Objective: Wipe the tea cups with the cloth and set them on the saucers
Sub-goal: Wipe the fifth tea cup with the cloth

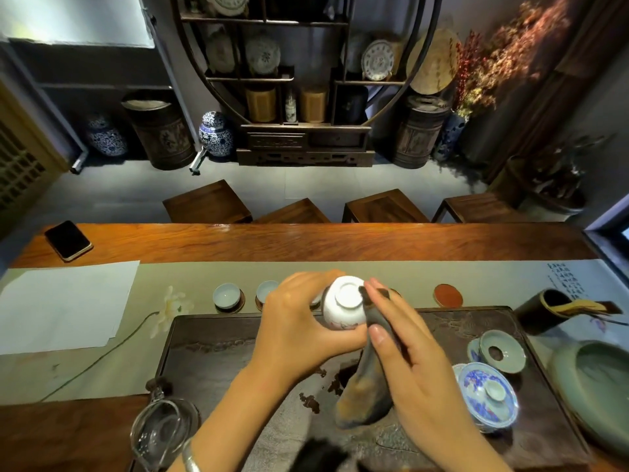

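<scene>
Left hand (pixel 299 321) gripped a white tea cup (pixel 342 310) w/ fingers wrapped round its side, foot ring turned up toward the person, prob. so the base could be reached. Right hand (pixel 405 345) pinched the dark cloth (pixel 366 386) betw. thumb and fingers and pressed its top end against the cup's foot; the rest of the cloth hung down to the dark tea tray (pixel 211 338) below. Cup was held in the air over the tray's far edge, not on any saucer yet. Beyond it, two pale cups (pixel 226 296) sat on saucers in a row on the runner, and a bare red saucer (pixel 448 296) lay further right, likely waiting for a cup. Wiping step looked midway. A gaiwan (pixel 487 395) stood on the tray's right side, well apart from the hands.
</scene>
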